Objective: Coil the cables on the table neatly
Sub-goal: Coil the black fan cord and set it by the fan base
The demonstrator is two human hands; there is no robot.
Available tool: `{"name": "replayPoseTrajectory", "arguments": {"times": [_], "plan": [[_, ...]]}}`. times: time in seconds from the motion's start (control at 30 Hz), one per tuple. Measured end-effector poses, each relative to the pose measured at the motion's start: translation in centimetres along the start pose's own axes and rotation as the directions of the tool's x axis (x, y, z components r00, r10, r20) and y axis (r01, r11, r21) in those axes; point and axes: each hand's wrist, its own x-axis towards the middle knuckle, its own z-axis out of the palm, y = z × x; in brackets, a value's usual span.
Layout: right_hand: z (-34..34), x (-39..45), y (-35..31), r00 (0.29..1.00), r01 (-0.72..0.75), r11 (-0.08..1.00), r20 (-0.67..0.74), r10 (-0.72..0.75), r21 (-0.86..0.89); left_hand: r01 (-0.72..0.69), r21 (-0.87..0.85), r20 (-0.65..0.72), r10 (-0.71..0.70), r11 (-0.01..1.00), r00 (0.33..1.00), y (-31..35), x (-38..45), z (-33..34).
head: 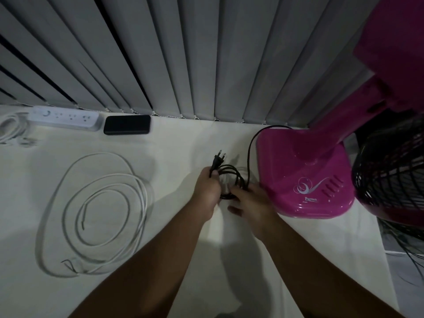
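Near the middle of the pale surface (174, 143), the left hand (205, 191) grips the black cable (231, 173) just below its plug (217, 159). The right hand (249, 199), at its three o'clock, curls round the loops. The cable's free end runs to the pink fan (305, 171). A coiled white cable (96, 212) lies at nine o'clock.

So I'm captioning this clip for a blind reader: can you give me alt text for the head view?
Two hands gather a black cable into loops on a white table: the left hand grips the loops near the plug, the right hand steadies them. The cable runs to a pink fan; a loosely coiled white cable lies left.
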Motion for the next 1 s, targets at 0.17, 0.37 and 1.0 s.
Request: {"name": "replayPoseTrajectory", "arguments": {"times": [0.17,0.37,1.0], "plan": [[-0.5,0.5,-1.5,0.999,-0.03,0.996,-0.035,0.032,0.08,-0.026,0.105,0.088,0.017,0.994,0.996,1.2,1.3,-1.2],[-0.4,1.2,-2.0,1.0,-0.013,0.999,0.018,0.012,0.046,0.082,-0.089,0.177,-0.066,0.993,0.982,2.1,1.4,-1.1],[0.0,2.9,-2.4,0.998,0.032,0.999,-0.057,-0.032,-0.015,0.089,-0.127,0.048,-0.084,0.988,0.995,2.2,1.1,-0.2]]}}
